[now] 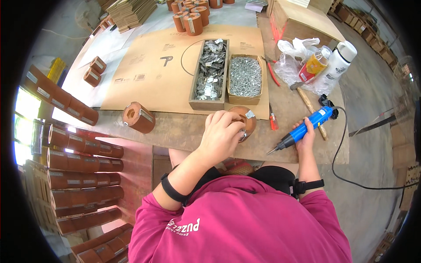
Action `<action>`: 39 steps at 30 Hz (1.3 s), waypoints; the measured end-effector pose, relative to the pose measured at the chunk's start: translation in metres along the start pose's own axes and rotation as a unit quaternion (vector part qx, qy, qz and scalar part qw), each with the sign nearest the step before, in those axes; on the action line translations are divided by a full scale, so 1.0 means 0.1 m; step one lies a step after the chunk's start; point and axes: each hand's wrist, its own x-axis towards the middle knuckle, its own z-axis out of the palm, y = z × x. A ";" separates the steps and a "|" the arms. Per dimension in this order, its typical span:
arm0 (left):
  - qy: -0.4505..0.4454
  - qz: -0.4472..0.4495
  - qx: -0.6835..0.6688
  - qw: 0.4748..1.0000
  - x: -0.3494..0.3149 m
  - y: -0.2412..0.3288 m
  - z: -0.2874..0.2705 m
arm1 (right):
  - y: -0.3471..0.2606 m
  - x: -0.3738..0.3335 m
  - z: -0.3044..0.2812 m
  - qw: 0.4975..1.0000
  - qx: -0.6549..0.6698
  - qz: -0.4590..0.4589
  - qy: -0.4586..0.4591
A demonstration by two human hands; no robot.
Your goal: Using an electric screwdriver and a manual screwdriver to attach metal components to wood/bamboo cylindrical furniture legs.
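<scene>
My left hand (222,131) rests over a brown cylinder (251,126) at the table's near edge, its fingers bent and drawn together at the cylinder's top. A small shiny metal piece shows by the fingertips, but what they pinch is mostly hidden. One metal tab (250,114) sits on the far rim of that cylinder. In my right hand (306,138) is a blue electric screwdriver (313,119), fingers wrapped round its body; the bit points left and down, apart from the cylinder. Just beyond the cylinder stand a long tray (207,105) of metal tabs and a carton (244,100) of screws.
Another brown cylinder (139,117) lies to the left. Stacked cylinders (83,162) fill the left side. Right of the carton are red-handled pliers (273,73), a red-handled screwdriver (273,121), a hammer (309,103), a bottle (315,65) and a white flask (341,59). The power cord (340,151) hangs right.
</scene>
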 end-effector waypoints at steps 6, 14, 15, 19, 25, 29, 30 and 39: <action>0.069 0.002 -0.039 0.997 -0.20 -0.04 0.13 | 0.01 0.01 0.01 1.000 -0.001 0.005 -0.003; 0.133 -0.016 -0.029 0.991 -0.24 -0.03 0.26 | 0.01 0.02 0.00 1.000 -0.001 0.002 0.000; 0.133 -0.016 -0.029 0.991 -0.23 -0.03 0.26 | 0.01 0.02 0.00 1.000 -0.002 0.002 0.000; 0.127 -0.012 -0.024 0.992 -0.22 -0.02 0.22 | 0.00 -0.01 0.03 1.000 -0.004 0.004 0.010; 0.110 -0.018 -0.016 0.994 -0.23 0.00 0.18 | 0.01 -0.01 0.03 1.000 -0.010 -0.002 0.003; 0.092 0.037 0.009 0.995 0.03 0.00 -0.02 | 0.00 0.00 0.03 1.000 -0.011 0.003 0.014; 0.092 0.039 0.007 0.995 0.16 -0.06 -0.03 | -0.01 0.00 0.02 1.000 -0.011 0.001 0.016; -0.195 -0.077 0.201 0.957 1.15 -0.84 0.51 | 0.02 0.03 0.02 1.000 0.009 0.007 0.002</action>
